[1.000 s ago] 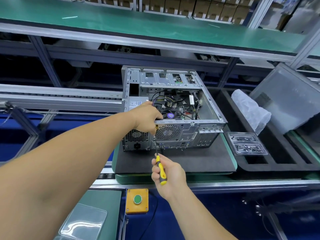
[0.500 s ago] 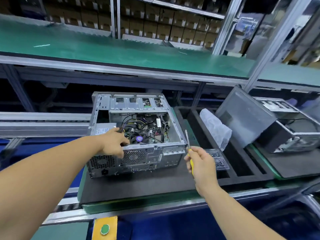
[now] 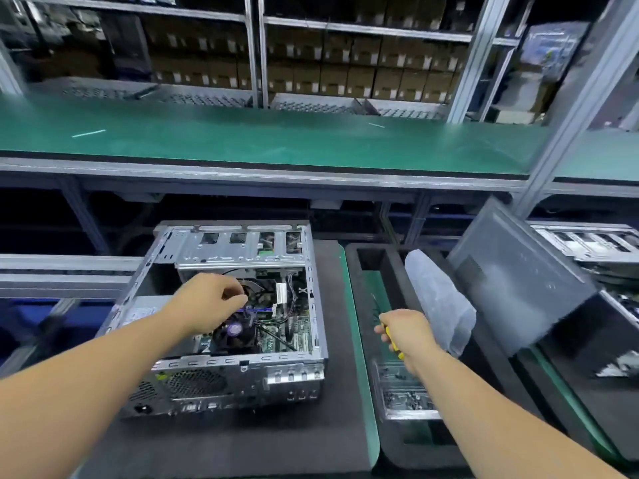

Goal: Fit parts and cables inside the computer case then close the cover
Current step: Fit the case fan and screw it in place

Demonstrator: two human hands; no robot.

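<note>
An open grey computer case [image 3: 242, 378] lies on its side on a black foam mat [image 3: 242, 440], its motherboard, fan [image 3: 231, 331] and cables showing. My left hand [image 3: 211, 302] is inside the case above the fan, fingers curled, pinching dark cables. My right hand [image 3: 404, 335] hovers right of the case over the black foam tray [image 3: 397, 440] and grips a yellow-handled screwdriver [image 3: 392, 342]. A grey side cover [image 3: 518, 274] leans at the right against another case.
A clear plastic box of screws [image 3: 404, 395] sits in the foam tray below my right hand. A clear plastic bag [image 3: 439, 302] stands in the tray. A second open case [image 3: 594, 247] lies at far right. A green shelf [image 3: 276, 140] runs overhead behind.
My left hand moved from the case's rear edge into the case, onto the cables. My right hand carried the screwdriver to the right, over the foam tray. The view tilted upward.
</note>
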